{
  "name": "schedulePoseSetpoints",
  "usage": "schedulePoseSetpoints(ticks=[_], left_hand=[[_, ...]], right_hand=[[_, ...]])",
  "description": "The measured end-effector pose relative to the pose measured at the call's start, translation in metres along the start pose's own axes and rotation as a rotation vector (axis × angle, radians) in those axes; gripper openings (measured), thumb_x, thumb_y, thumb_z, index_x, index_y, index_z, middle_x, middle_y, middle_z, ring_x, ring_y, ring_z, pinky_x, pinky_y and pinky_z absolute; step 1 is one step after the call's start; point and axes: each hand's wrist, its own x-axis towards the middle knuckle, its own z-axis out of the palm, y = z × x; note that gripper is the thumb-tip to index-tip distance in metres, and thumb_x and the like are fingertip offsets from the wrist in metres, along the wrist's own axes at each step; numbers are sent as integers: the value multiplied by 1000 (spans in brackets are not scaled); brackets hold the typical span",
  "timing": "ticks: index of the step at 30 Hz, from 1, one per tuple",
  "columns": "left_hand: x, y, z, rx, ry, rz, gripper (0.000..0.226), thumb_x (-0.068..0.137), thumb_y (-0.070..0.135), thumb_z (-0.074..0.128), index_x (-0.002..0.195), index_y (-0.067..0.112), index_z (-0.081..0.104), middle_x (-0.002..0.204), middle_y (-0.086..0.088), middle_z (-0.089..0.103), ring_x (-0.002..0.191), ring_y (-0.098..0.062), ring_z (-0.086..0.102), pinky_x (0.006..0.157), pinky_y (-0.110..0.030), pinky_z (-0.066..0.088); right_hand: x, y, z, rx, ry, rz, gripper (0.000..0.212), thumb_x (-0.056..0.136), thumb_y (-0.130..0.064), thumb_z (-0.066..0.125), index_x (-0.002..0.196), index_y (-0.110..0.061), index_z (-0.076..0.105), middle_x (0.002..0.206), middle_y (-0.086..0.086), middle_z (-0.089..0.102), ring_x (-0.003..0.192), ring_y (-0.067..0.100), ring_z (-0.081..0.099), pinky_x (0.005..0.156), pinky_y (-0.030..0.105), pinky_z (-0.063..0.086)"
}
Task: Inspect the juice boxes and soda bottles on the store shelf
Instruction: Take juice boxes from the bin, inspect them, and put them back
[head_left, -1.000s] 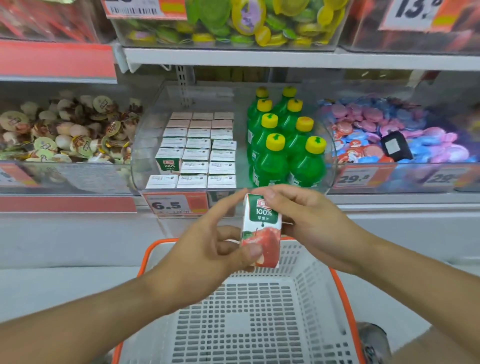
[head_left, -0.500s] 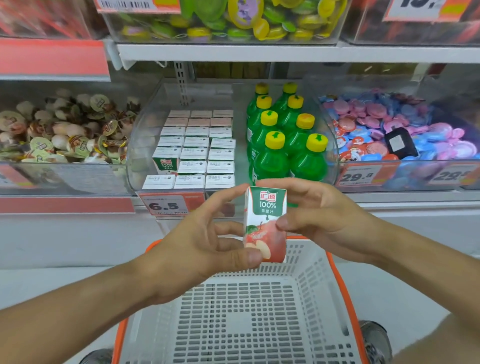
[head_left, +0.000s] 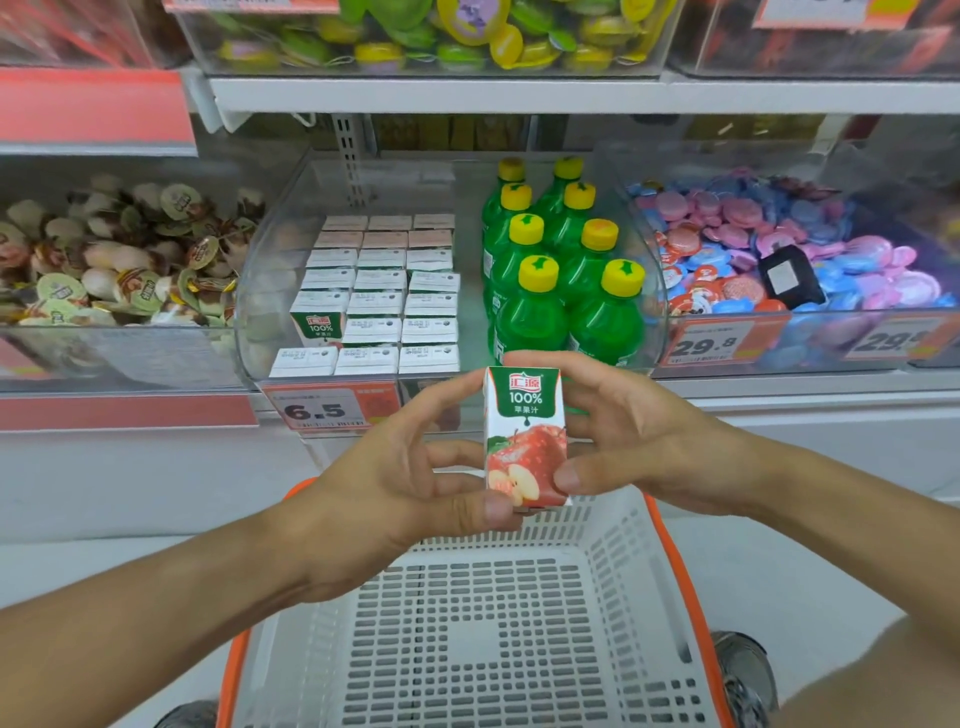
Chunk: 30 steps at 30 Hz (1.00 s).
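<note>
I see the store shelf (head_left: 467, 93) filling the upper half of the view, with a clear bin (head_left: 260, 291) at its centre. Below it sits the white basket (head_left: 467, 623) with an orange rim, directly beneath both hands. Inside the bin, the green soda bottles (head_left: 561, 280) with yellow caps stand on the right and the rows of juice boxes (head_left: 379, 296) lie on the left. The left hand (head_left: 395, 493) pinches the lower left corner of one juice box (head_left: 524, 436) with its thumb, other fingers spread behind. The right hand (head_left: 623, 441) curls round the box's right edge, thumb low on the front, fingers over the top. The box is upright, held in front of the shelf edge and above the basket. My worry is the light fingertip grip: if either thumb slips while the box is turned, it likely falls into the basket. Squeezing harder could dent the carton.
</note>
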Motion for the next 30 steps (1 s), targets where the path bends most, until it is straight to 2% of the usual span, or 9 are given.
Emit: schedulePoseSetpoints(ticks=[5,8,11,14,17,19,22,26,30], left_hand=[[-2,1,-1,15,12,20,91,70,-7,77,141,41,45,122,-29,61,103,-43,67,95,-52,54],[-2,4,3,-75,-8,11,78,76,0,72,142,31,46,124,-32,60,105,-41,66,86,-42,57],[-1,6,5,-104,8,-9,56,83,21,66,137,23,52,121,-26,66,102,-41,66,85,-42,58],[1,6,7,12,85,21,48,85,49,60,123,19,58,114,-19,70,99,-44,67,83,-42,59],[4,7,6,214,224,167,45,80,46,65,108,11,59,100,-14,74,95,-36,70,82,-42,60],[5,7,4,259,263,255,41,78,43,75,102,13,63,96,-10,74,91,-31,70,80,-35,60],[3,5,-1,386,229,391,34,69,38,82,97,25,66,94,-2,71,88,-19,69,81,-26,57],[3,4,-3,368,248,516,33,68,30,78,98,29,65,95,7,70,93,-12,67,86,-23,54],[2,4,-7,430,257,595,34,70,25,78,102,24,64,98,8,67,97,-16,66,91,-24,53]], right_hand=[[1,-1,1,-53,-35,-16,86,76,13,72,148,-19,40,143,14,53,130,42,50,104,56,46],[3,-3,1,-79,-29,-27,87,74,13,74,148,-20,41,142,12,54,127,46,48,98,51,49],[3,-2,4,-108,-22,-28,88,73,13,76,148,-20,43,140,13,55,124,48,48,92,51,51],[3,-5,4,-130,-34,-34,85,76,11,75,148,-20,43,137,14,58,119,49,49,90,49,53],[2,-8,5,-154,-43,-49,80,81,9,71,149,-21,42,134,19,59,119,51,49,97,55,52],[1,-8,9,-181,-2,-47,81,81,6,72,150,-22,39,134,16,60,120,47,52,95,51,53],[2,-9,15,-127,99,-21,65,84,-17,72,143,-27,46,129,8,64,121,31,60,103,51,49],[5,-6,36,-164,88,70,37,89,-61,51,124,-53,57,127,-19,65,120,6,61,107,51,44],[11,4,53,-81,181,66,48,77,-68,54,118,-43,61,120,-14,68,114,12,65,99,48,54]])
